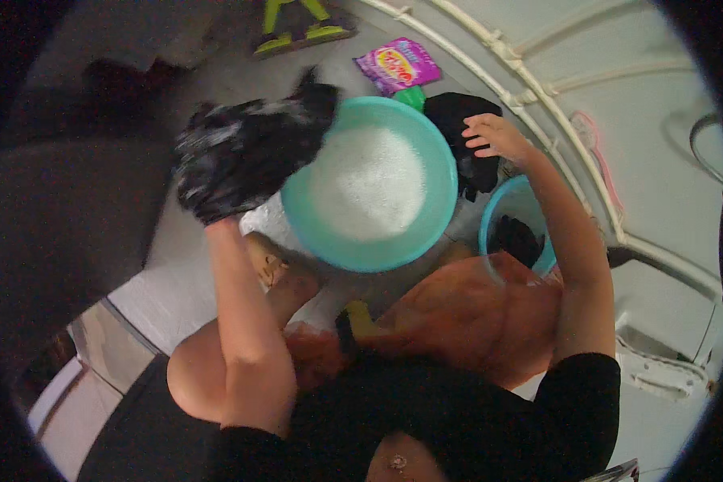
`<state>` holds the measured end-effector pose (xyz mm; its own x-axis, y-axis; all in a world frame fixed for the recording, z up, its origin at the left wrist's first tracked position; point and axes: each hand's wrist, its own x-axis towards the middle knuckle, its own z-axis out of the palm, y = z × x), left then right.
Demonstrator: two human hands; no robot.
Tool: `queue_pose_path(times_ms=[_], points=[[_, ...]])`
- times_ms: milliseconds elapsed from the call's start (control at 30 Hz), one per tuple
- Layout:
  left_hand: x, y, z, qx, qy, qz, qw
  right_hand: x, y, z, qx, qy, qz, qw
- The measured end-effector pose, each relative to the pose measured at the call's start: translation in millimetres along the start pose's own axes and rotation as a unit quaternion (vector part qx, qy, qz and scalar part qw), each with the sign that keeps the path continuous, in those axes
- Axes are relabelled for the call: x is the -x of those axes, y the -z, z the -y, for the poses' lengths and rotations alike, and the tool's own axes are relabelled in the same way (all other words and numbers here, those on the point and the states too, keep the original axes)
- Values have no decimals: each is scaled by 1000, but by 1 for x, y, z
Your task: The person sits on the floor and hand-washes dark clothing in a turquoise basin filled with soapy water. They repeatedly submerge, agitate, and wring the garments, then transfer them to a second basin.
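Note:
A black wet cloth [253,145], streaked with white suds, hangs bunched over my left hand [219,226], at the left of the turquoise basin [297,197]. The cloth hides my left fingers, and its right end overlaps the basin's rim. White foam [369,185] covers the water in the basin. My right hand [496,138] is open, fingers apart and holding nothing, above another black cloth [450,116] that lies beyond the basin's right rim. Whether my right fingertips touch that cloth I cannot tell.
A purple packet [398,66] lies behind the basin, with a green item [410,98] beside it. At the right stands a blue bucket [488,221] with dark cloth inside. Yellow-green legs of a stand [304,32] show at the back. White pipes [530,80] run along the right wall.

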<state>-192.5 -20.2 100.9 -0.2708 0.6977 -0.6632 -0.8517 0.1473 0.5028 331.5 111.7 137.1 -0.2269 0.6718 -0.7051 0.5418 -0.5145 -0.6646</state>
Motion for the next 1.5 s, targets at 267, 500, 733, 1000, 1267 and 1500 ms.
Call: queue_pose_path(times_ms=[267, 500, 733, 1000, 1267, 1500], points=[[-24, 90, -16, -28, 65, -210, 975, -10, 78, -137, 280, -71, -38, 957], [-65, 119, 16, -14, 139, -288, 947, -30, 65, -165, 222, 122, -171, 952], [-55, 115, 18, -192, 112, -396, 891, -80, -34, -116, 320, -97, -293, 896], [-5, -7, 46, -466, -383, -465, 648, -45, 54, -101, 31, 28, -334, 942], [-1, -82, 113, -508, -443, -59, 737, 133, 54, 9, -261, 250, -273, 892], [92, -142, 196, -555, -276, 321, 716, 299, 59, 99, -304, 267, -437, 803]])
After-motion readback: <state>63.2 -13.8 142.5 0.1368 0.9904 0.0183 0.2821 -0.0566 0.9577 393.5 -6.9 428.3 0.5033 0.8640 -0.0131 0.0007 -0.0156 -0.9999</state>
